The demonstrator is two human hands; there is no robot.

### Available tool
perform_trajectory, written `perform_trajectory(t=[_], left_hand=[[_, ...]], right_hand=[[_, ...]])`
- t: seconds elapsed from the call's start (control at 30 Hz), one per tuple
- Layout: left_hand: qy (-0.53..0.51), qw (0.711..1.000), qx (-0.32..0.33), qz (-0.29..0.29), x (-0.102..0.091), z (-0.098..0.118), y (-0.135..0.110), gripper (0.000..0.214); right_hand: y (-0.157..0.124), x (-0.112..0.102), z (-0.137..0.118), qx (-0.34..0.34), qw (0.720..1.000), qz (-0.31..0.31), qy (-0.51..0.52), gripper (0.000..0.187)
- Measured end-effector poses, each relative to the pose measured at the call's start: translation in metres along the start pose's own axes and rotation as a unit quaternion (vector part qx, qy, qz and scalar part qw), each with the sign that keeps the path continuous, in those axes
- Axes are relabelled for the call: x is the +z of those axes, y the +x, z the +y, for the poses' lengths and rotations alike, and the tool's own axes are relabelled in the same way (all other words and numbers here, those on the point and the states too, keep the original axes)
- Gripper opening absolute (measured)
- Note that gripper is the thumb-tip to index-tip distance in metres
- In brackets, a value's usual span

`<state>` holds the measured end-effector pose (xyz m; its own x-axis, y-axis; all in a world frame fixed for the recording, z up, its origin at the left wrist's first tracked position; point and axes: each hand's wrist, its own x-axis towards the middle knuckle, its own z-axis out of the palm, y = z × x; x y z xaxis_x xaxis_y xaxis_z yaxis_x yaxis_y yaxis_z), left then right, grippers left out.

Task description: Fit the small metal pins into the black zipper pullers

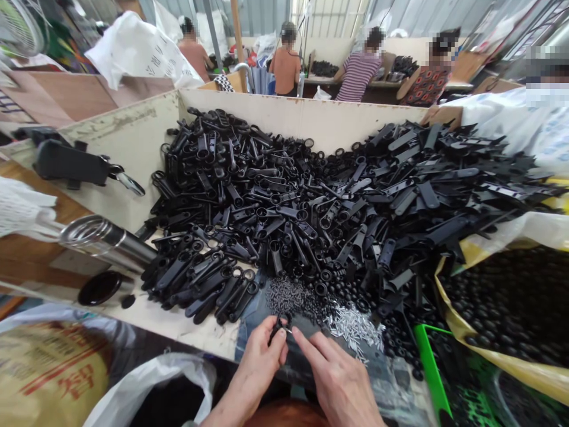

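As fingers (279, 349) pinch it, black looped clip (278, 325)

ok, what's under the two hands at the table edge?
A dark sheet carrying a pile of silvery pins and loose black rings. The left hand pinches a small black part; the right hand lies beside it. Whatever sits directly beneath the palms is hidden.

A daylit workshop with corrugated metal walls (267, 15), a wooden bench (386, 84) at the back, a fan (21, 26) top left.
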<state>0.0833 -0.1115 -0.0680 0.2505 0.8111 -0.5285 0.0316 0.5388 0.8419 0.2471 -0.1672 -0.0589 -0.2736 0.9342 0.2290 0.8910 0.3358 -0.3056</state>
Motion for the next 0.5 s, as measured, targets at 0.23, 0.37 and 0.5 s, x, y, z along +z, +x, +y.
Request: perform_trajectory(t=[0.23,0.37,0.5], left_hand=[[0.035,0.998,0.02,0.04,0.005,-0.002,0.004,0.029],[0.062,0.996,0.033,0.056,0.005,-0.004,0.006,0.028],[0.101,0.99,0.059,0.08,0.004,-0.006,0.007,0.025]], right_hand=[[0.001,0.009,-0.011,0.022,0.998,-0.001,-0.05,0.064],[0.002,0.01,-0.016,0.034,0.997,-0.008,-0.067,0.064],[0.006,0.007,-0.022,0.033,0.995,-0.025,-0.092,0.067]])
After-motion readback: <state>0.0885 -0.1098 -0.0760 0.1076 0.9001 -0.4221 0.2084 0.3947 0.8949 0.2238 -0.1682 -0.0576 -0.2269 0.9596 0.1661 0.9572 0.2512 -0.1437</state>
